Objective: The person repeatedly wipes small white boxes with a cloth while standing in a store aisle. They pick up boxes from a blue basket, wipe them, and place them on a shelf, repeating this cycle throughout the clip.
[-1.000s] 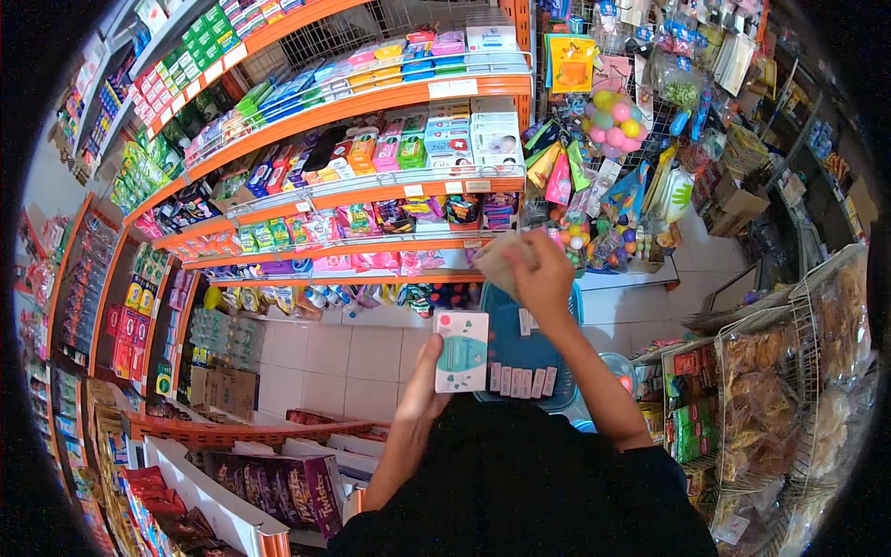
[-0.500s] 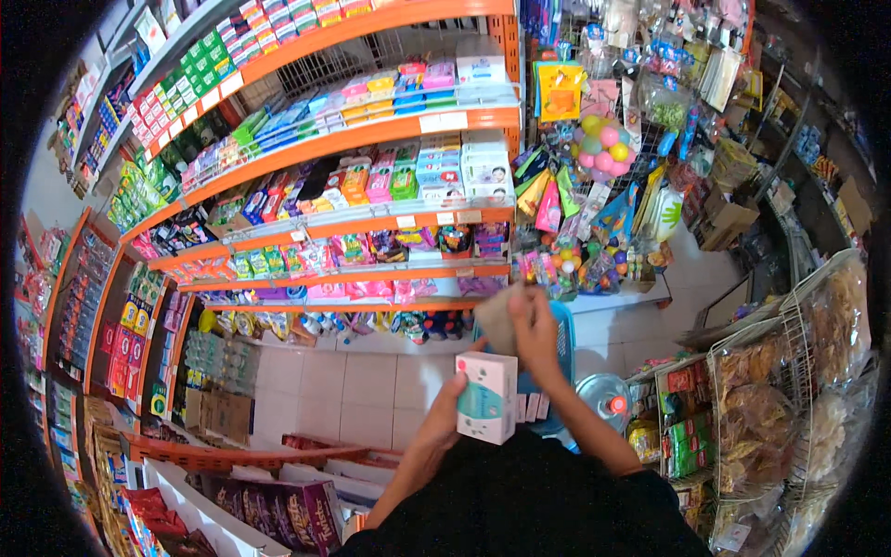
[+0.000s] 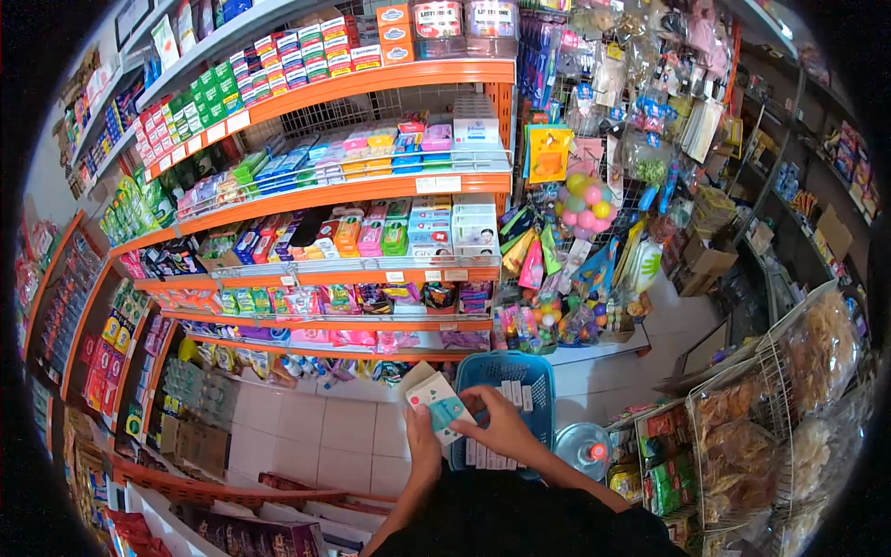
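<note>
A white and teal carton (image 3: 444, 410) is held up at a tilt in front of me, its plain greyish-beige flap (image 3: 418, 375) standing up at the top. My left hand (image 3: 424, 447) grips the carton from the left and below, thumb on its printed face. On the other side, my right hand (image 3: 506, 425) has curled fingers and a thumb at the carton's right edge. What lies inside the carton is hidden. Just behind and below my right hand stands a blue plastic basket (image 3: 548, 381). Several small white boxes (image 3: 510, 395) lie in it.
Orange-edged shelves (image 3: 371, 280) stocked with soap boxes and packets stand ahead. A large clear water bottle (image 3: 583, 444) with an orange cap is right of the basket. Wire racks of bagged snacks (image 3: 742, 418) rise at the right. Pale floor tiles (image 3: 348, 432) show at left.
My right hand has come down from the beige cardboard to the carton's right edge. The carton has shifted left and tilted. More of the basket and its small boxes shows now.
</note>
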A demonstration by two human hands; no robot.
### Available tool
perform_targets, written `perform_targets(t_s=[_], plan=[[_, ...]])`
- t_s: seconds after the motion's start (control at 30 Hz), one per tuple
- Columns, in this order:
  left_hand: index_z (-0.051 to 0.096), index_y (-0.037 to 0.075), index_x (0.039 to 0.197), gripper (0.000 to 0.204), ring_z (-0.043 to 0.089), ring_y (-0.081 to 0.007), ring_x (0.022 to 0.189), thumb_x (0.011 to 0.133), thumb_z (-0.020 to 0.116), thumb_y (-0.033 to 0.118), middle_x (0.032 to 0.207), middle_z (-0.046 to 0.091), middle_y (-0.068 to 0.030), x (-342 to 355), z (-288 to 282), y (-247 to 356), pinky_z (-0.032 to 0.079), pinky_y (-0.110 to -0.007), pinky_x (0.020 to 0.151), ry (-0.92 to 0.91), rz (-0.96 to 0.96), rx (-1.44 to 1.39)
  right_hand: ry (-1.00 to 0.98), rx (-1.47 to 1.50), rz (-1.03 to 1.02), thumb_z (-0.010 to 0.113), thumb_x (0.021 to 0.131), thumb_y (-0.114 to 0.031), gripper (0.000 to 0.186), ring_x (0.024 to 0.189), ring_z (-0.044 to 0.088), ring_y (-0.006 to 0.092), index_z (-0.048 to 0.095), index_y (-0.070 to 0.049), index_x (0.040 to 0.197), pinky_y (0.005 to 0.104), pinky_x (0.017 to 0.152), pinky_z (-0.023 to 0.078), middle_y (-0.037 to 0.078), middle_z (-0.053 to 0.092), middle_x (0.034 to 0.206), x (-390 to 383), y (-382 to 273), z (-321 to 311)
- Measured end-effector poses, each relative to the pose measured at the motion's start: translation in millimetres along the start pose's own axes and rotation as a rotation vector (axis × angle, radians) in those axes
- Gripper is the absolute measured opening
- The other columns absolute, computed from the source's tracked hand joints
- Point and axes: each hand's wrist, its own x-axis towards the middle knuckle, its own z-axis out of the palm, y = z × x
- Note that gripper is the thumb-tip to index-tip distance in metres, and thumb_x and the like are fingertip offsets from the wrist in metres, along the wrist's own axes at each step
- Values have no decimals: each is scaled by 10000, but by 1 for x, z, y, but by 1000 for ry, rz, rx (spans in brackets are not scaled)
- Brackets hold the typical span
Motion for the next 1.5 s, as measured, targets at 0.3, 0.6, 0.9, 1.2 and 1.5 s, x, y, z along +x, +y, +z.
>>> perform_targets(t_s=[0.3,0.6,0.9,1.2,1.5], plan=[[500,10,1073,423,484,-176,932,916,335,366,1018,509,-66,20,-41,31,392,-304,810,182,88,190,293,-586,-554,677,621,-167,449,951,521,319,541,-44,1031,384,835,402,154,562,1003,110,-49,-96],[556,4,958,246,487,-152,883,832,566,216,968,473,-53,5,-111,4,410,-279,768,388,70,230,642,-769,-703,655,643,-70,324,812,554,343,573,2,948,394,718,439,179,578,883,301,-91,-240],[570,-3,967,213,523,-157,836,803,580,133,920,550,-62,2,-114,2,428,-282,765,443,-163,163,396,-917,-589,697,626,-244,340,699,589,315,635,-71,912,395,644,461,158,605,733,376,-60,-245],[562,9,969,197,515,-153,872,796,585,100,958,548,-70,9,-115,-2,425,-269,766,432,-234,190,483,-1001,-575,637,690,-346,305,640,594,310,657,-136,910,390,617,475,146,607,687,383,-49,-244],[554,13,975,212,516,-161,879,789,598,103,970,540,-73,13,-111,3,438,-282,759,429,-255,161,528,-1036,-628,614,718,-350,284,624,591,309,644,-147,914,406,575,472,146,602,675,394,-38,-243]])
